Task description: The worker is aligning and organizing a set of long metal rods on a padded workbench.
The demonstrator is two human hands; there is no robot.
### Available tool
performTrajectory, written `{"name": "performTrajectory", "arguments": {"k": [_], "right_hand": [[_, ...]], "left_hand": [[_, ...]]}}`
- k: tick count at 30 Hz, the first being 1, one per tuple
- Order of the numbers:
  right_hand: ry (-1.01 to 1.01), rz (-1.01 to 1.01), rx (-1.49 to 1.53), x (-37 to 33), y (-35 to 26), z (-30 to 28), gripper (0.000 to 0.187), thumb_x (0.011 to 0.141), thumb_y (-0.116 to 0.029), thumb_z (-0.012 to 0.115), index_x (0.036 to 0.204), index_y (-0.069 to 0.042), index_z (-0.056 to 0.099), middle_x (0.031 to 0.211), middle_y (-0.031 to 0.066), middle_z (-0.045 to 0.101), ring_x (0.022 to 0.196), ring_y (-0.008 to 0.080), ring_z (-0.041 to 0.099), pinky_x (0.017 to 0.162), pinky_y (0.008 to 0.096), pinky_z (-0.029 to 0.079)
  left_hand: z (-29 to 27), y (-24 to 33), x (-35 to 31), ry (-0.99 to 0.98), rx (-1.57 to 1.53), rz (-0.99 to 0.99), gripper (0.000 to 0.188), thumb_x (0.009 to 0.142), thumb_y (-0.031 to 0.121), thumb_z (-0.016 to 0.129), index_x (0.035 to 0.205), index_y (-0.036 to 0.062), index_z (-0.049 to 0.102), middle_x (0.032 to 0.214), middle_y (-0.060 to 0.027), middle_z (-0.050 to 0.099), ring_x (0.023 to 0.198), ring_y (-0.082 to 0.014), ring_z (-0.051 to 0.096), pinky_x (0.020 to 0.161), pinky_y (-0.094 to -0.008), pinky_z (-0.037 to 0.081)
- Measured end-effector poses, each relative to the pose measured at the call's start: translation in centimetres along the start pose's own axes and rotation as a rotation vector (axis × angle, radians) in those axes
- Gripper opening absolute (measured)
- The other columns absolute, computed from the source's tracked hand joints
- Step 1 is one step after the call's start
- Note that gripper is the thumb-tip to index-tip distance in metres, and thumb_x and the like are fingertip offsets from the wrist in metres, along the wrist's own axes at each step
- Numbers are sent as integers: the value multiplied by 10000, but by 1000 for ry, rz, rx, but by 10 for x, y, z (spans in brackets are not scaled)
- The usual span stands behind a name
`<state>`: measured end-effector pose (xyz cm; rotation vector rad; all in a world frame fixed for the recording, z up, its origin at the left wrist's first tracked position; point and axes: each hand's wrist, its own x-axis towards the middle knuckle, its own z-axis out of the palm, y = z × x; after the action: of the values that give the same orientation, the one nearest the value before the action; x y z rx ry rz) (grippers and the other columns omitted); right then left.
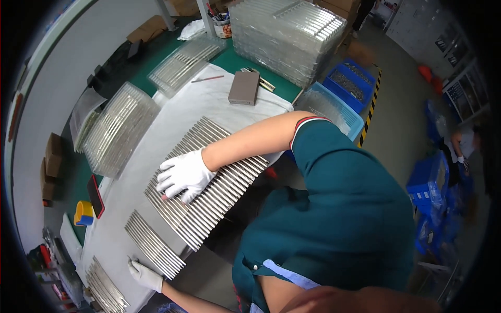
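Note:
My right hand (pixel 185 176), in a white glove, lies flat with fingers spread on a wide row of shiny metal rods (pixel 224 195). The rods lie side by side on a white cloth (pixel 117 201). My left hand (pixel 146 276), also gloved, is low at the table's near edge. Its fingers are drawn together; whether something small is between the fingertips is hard to make out. Just beside it is a smaller row of metal rods (pixel 155 245). A third bunch of rods (pixel 104 286) lies farther left.
Clear plastic trays of rods (pixel 120 130) are stacked beyond the cloth, with a taller wrapped stack (pixel 284 41) at the back. A grey-brown block (pixel 243 87), yellow-blue tape rolls (pixel 83 213) and a red-edged flat dark object (pixel 96 196) lie around. Blue bins (pixel 349 83) stand right of the table.

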<state>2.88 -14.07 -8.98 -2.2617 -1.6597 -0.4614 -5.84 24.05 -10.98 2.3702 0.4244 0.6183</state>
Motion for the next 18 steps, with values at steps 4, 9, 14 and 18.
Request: {"name": "performTrajectory", "arguments": {"k": [4, 9, 14, 18], "right_hand": [[62, -76, 50, 19, -5, 0, 498, 846, -450, 481, 1186, -90, 534, 1299, 144, 469, 1197, 307, 416, 1021, 457, 270], [-62, -31, 50, 22, -10, -9, 541, 831, -447, 499, 1238, -91, 503, 1325, 151, 446, 1234, 308, 388, 1049, 464, 240], [-104, -58, 103, 25, -17, -10, 564, 855, -460, 470, 1273, -80, 470, 1345, 154, 423, 1265, 315, 361, 1072, 464, 209], [-155, -122, 105, 41, -30, -12, 583, 856, -472, 461, 1285, -78, 455, 1337, 160, 427, 1259, 321, 365, 1072, 469, 208]], "left_hand": [[-13, -6, -8, 55, -43, -23, 303, 943, 150, 451, 1165, -27, 556, 1047, -141, 630, 943, -191, 606, 848, -287, 465], [-2, 7, -9, 79, 36, 20, 279, 928, 152, 476, 1122, -18, 585, 1005, -143, 646, 904, -199, 618, 819, -302, 475], [4, 3, -7, 67, 35, 65, 261, 920, 119, 484, 1119, -6, 595, 980, -126, 645, 890, -189, 616, 815, -297, 471], [-7, 3, -12, 81, 52, 50, 260, 919, 115, 483, 1123, 0, 596, 987, -119, 643, 894, -186, 617, 819, -292, 475]]}}
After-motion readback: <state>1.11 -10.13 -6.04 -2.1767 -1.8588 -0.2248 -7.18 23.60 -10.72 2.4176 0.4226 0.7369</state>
